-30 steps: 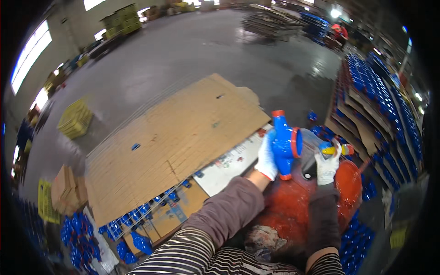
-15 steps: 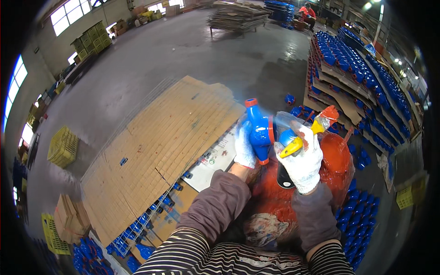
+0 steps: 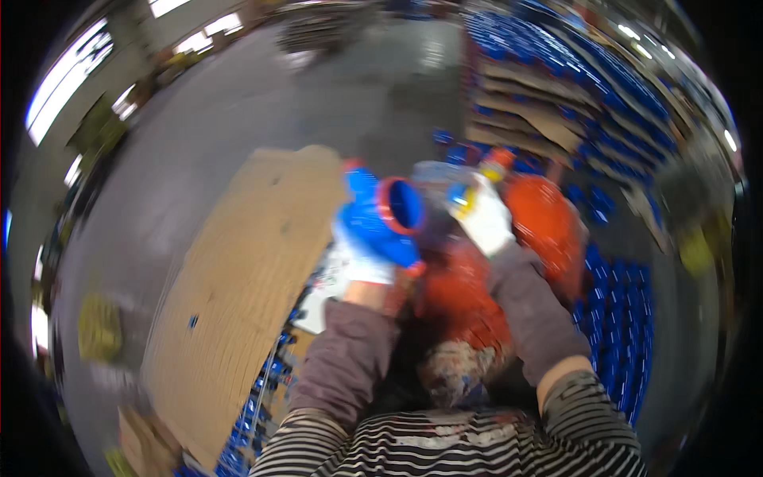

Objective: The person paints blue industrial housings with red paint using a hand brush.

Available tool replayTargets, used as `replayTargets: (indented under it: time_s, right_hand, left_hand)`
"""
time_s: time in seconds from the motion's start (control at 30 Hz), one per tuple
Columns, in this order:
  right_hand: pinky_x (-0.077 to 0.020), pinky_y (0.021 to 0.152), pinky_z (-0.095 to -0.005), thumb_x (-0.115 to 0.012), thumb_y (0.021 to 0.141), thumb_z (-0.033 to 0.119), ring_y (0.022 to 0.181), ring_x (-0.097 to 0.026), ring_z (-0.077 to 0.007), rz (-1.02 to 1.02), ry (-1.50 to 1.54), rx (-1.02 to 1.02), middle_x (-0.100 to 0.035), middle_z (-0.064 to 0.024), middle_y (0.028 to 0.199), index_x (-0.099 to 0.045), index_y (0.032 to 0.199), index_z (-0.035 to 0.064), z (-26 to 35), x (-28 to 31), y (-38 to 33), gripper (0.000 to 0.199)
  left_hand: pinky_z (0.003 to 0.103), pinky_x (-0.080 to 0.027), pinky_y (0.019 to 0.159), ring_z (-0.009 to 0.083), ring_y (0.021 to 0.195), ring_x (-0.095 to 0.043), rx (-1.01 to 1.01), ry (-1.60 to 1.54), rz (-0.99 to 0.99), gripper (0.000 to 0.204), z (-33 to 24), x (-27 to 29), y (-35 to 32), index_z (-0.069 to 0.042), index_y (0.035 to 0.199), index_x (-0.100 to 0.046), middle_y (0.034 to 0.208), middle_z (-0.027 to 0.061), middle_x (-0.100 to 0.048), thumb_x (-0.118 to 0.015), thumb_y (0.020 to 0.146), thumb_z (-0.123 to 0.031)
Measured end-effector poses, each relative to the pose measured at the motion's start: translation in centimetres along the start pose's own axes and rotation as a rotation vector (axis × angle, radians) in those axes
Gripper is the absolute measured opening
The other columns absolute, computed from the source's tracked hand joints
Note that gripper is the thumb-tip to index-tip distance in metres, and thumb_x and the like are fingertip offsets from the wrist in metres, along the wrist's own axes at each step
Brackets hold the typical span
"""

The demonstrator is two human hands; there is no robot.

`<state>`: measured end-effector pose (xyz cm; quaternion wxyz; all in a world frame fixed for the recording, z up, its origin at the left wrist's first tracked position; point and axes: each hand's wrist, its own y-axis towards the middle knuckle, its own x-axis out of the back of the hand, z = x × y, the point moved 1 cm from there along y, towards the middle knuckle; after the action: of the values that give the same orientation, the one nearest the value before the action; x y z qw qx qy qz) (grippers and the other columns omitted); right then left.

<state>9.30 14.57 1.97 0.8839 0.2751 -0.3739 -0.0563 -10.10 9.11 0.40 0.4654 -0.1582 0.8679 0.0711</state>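
Note:
My left hand (image 3: 359, 258), in a white glove, is closed round a blue pipe-fitting-like casting (image 3: 369, 219) with red-painted rims. Its wide round opening faces right. Over the red-smeared work surface (image 3: 469, 298), my gloved right hand (image 3: 486, 222) is closed on a paintbrush with a yellow handle and red bristles (image 3: 497, 161). A small blue patch shows beside the right fingers; blur hides what it belongs to. To the right of that hand sits a red paint-covered basin (image 3: 540, 211).
A cardboard sheet (image 3: 246, 262) lies on a wire rack at left, with blue castings beneath. Blue castings (image 3: 616, 326) stand in rows at right. Cardboard-layered stacks (image 3: 540, 111) rise behind them. A yellow crate (image 3: 99, 326) is on the floor at far left.
The view has swung and blurred. The blue casting has turned, so its wide opening now shows. My left hand has moved away from my right hand, which still grips the brush.

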Motion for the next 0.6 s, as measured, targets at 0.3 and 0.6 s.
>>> replayTargets:
  time_s: [0.3,0.6]
  right_hand:
    - [-0.0449,0.086,-0.0437,-0.056,0.085,0.019,0.109,-0.054,-0.0355,-0.006,-0.036,0.515,-0.052,-0.0201,0.124,-0.057,0.110,0.0120,7.4,11.3,-8.2,0.026]
    - [-0.0472,0.086,-0.0448,-0.076,0.067,0.020,0.109,-0.052,-0.0419,-0.271,-0.165,-0.088,-0.053,-0.0233,0.115,-0.039,0.129,0.0061,-3.3,22.7,-13.3,0.074]
  left_hand:
    - [0.043,-0.040,0.102,0.0287,0.114,-0.054,0.307,-0.136,0.406,0.045,4.3,-7.4,-7.0,-0.006,0.128,-0.050,0.125,0.0112,-0.057,-0.043,0.097,-0.037]
    - [0.039,-0.044,0.096,0.0177,0.109,-0.053,0.468,0.327,0.689,0.048,12.9,-15.3,-15.8,-0.001,0.136,-0.042,0.112,0.0058,-0.056,-0.049,0.096,-0.026]
